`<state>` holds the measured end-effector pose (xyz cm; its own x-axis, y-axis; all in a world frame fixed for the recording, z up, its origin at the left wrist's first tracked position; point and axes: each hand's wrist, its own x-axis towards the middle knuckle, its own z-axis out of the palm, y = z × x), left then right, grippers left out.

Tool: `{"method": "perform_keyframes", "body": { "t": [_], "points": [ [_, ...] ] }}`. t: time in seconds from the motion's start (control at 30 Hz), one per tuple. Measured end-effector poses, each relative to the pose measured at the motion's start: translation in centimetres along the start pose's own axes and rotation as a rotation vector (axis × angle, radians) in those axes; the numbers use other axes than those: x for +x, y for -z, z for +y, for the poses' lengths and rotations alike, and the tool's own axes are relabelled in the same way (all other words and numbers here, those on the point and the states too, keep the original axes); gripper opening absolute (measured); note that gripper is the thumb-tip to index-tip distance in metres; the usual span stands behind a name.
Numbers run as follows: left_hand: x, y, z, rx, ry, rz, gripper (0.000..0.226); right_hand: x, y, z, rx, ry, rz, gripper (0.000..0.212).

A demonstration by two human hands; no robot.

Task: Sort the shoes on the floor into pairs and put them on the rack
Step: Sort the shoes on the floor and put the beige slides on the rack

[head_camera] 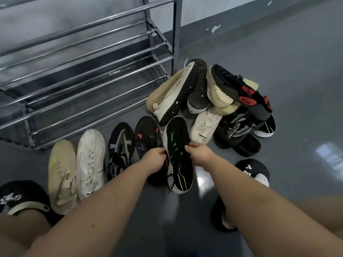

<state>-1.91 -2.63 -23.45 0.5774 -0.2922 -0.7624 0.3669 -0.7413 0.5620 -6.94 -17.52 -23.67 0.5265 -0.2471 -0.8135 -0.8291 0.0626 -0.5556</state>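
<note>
Five shoes in a row on the floor: two cream (62, 175), three black (120, 149). One heap of shoes (213, 101) beside them, its count unclear. One metal rack (89, 58). Two hands (155, 159), both on one green-striped shoe (177, 154). Two black slippers (252, 169) worn.
</note>
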Motion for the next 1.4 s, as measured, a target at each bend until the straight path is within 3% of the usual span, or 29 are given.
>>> {"method": "perform_keyframes", "body": {
  "t": [0.17,0.4,0.53,0.97,1.2,1.4],
  "points": [
    [-1.9,2.1,0.7,0.505,-0.234,0.126,0.052,-0.8,0.1,-0.9,-0.513,0.234,0.082,0.058],
    [-4.5,4.9,1.7,0.877,-0.369,0.211,0.062,-3.8,0.1,-3.2,-1.002,0.423,0.177,0.065],
    [-6.2,6.7,3.3,1.015,-0.409,0.250,0.064,-5.5,-0.1,-5.8,-1.146,0.518,0.220,0.067],
    [-7.5,13.0,8.3,1.017,-0.441,0.300,0.068,-7.4,2.9,-15.3,-1.396,0.666,0.336,0.066],
    [-3.3,13.6,9.3,0.946,-0.413,0.236,0.067,-4.1,4.8,-18.7,-1.501,0.659,0.344,0.067],
    [1.8,12.0,8.8,0.767,-0.380,0.175,0.067,1.1,4.5,-18.9,-1.430,0.628,0.279,0.064]
  ]
}}
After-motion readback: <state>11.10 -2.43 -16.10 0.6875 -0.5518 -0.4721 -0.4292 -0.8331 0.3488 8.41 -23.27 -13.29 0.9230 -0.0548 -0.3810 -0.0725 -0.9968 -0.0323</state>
